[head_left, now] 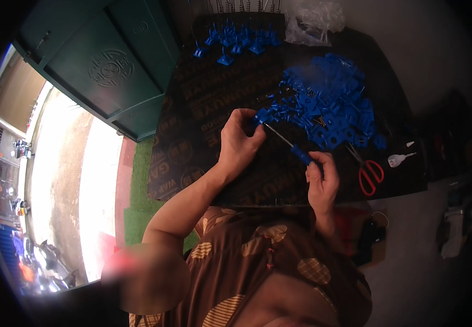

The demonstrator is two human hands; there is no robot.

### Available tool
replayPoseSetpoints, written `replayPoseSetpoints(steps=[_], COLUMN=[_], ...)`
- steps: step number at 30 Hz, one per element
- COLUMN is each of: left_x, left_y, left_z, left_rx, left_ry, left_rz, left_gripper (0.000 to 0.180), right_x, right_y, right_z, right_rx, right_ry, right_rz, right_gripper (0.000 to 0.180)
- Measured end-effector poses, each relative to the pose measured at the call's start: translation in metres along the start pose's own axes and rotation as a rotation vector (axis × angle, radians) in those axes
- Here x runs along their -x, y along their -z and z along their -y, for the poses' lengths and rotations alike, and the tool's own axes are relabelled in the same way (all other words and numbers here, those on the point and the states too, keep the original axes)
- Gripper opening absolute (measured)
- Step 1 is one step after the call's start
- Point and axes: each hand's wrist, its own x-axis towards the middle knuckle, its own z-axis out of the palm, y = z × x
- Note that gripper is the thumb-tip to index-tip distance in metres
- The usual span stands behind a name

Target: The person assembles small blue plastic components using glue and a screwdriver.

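Between its thumb and fingers my left hand (240,139) pinches a small blue plastic part (263,115) above the dark table. My right hand (324,177) grips the blue handle of a screwdriver (301,155). The screwdriver's thin metal shaft slants up and left, its tip at or close to the blue part; exact contact is too small to tell. Just beyond the hands spreads a heap of loose blue plastic parts (334,103), with several screws among them. Farther back on the left stands a group of blue pieces with upright pegs (236,41).
Red-handled scissors (371,177) lie right of my right hand, blades against the heap. Beside them is a small white bottle (397,160) with a narrow nozzle. A clear plastic bag (315,23) rests at the back. A green metal door (105,60) stands left of the table (192,114).
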Motion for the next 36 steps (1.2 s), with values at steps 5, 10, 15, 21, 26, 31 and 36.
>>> replayPoseSetpoints(steps=[5, 10, 15, 21, 26, 31, 36], left_x=[0.001, 0.001, -0.003, -0.005, -0.005, -0.002, 0.000], left_y=[-0.001, -0.001, -0.001, -0.003, 0.002, 0.002, -0.001], left_z=[0.006, 0.011, 0.001, 0.011, 0.006, 0.006, 0.022], left_rx=[0.041, 0.083, 0.185, 0.171, 0.090, 0.132, 0.123], left_ry=[0.071, 0.078, 0.105, 0.072, 0.053, 0.058, 0.031], left_rz=[0.004, 0.003, 0.021, 0.006, 0.035, 0.028, 0.020], left_gripper=[0.028, 0.026, 0.025, 0.027, 0.026, 0.024, 0.022], right_x=[-0.003, -0.007, -0.004, -0.007, -0.005, -0.002, 0.001], right_y=[0.001, 0.004, 0.004, 0.002, 0.000, 0.000, -0.003], right_z=[0.001, 0.007, 0.007, 0.007, 0.002, 0.005, 0.007], right_rx=[0.013, 0.057, -0.112, -0.166, -0.153, -0.129, -0.037], right_ry=[0.044, 0.148, -0.003, 0.012, 0.014, 0.052, 0.027], right_rz=[0.037, 0.118, 0.133, 0.126, 0.091, 0.055, 0.034], right_gripper=[0.021, 0.027, 0.027, 0.026, 0.024, 0.024, 0.021])
